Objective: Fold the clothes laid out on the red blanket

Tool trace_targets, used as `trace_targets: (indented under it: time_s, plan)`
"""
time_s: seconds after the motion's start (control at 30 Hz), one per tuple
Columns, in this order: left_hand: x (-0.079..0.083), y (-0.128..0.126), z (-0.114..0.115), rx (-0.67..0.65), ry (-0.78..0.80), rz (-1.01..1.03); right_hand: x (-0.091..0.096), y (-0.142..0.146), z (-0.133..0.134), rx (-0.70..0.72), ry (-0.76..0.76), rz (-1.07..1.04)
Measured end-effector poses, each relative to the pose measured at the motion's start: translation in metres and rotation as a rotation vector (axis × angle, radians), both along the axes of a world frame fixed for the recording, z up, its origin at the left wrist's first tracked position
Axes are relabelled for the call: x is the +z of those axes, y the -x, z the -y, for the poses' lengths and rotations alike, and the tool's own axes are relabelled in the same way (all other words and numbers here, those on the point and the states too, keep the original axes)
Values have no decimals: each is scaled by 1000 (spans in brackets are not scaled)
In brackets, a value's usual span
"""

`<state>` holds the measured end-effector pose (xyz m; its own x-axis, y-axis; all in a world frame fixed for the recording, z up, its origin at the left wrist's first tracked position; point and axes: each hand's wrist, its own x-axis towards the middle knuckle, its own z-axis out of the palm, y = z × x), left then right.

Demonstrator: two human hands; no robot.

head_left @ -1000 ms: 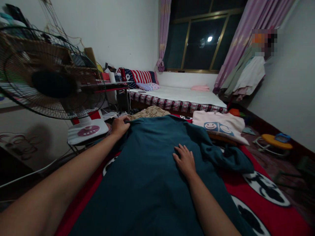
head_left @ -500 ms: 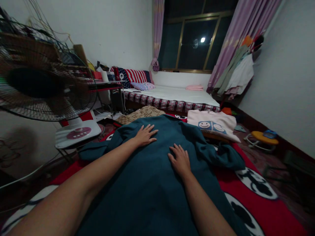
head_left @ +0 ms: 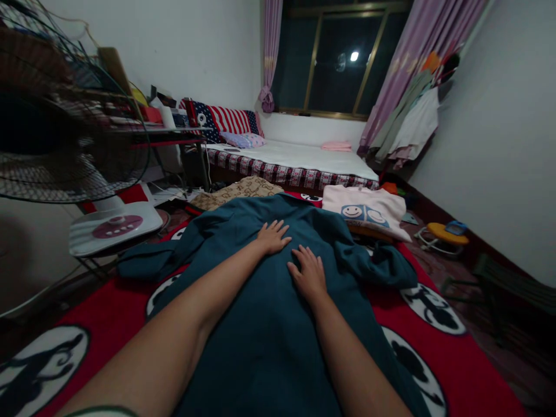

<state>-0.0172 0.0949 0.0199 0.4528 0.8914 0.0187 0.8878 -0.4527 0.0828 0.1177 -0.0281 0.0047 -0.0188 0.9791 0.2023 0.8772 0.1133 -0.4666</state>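
Note:
A dark teal long-sleeved garment point(head_left: 264, 324) lies spread out, its collar end pointing away from me and its sleeves out to both sides. Flat on its upper middle rests my left hand point(head_left: 273, 237), fingers spread. My right hand point(head_left: 309, 271) lies on the cloth just right of and nearer than the left, also with fingers apart. Neither hand grips anything. Beneath the garment is a red blanket point(head_left: 473, 370) with black-and-white round figures. The garment's near end runs out of view at the bottom.
A folded pink shirt point(head_left: 391, 202) with smiley prints and a tan patterned cloth point(head_left: 238, 193) lie beyond the garment. An electric fan point(head_left: 117, 223) stands at left. Farther off are a bed point(head_left: 299, 156), hanging clothes point(head_left: 417, 127) and a yellow stool point(head_left: 447, 233).
My left hand has slid right across the cloth, closer to my right hand. The view has shifted a little. Both hands stay flat on the garment.

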Motion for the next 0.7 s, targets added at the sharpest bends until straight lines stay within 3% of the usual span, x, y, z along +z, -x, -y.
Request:
trace_targets:
  time_s: [0.13, 0.27, 0.37, 0.5, 0.6, 0.67, 0.7]
  plan:
    - [-3, 2, 0, 16, 52, 22, -1, -2, 0, -54, -63, 45]
    - [5, 12, 19, -42, 113, 28, -3, 0, 0, 82, 10, 237]
    - [16, 38, 45, -136, 170, 28, -3, 0, 0, 86, 31, 277]
    - [39, 96, 83, -208, 214, 115, -3, -1, -1, 74, 34, 248]
    - [54, 147, 104, 77, -50, 238, -2, -1, 0, 64, 24, 226]
    - [58, 181, 113, 319, -256, 163, -1, 0, 1, 57, 18, 219]
    - [58, 196, 116, 414, -272, 85, -1, 0, 1, 54, 19, 217]
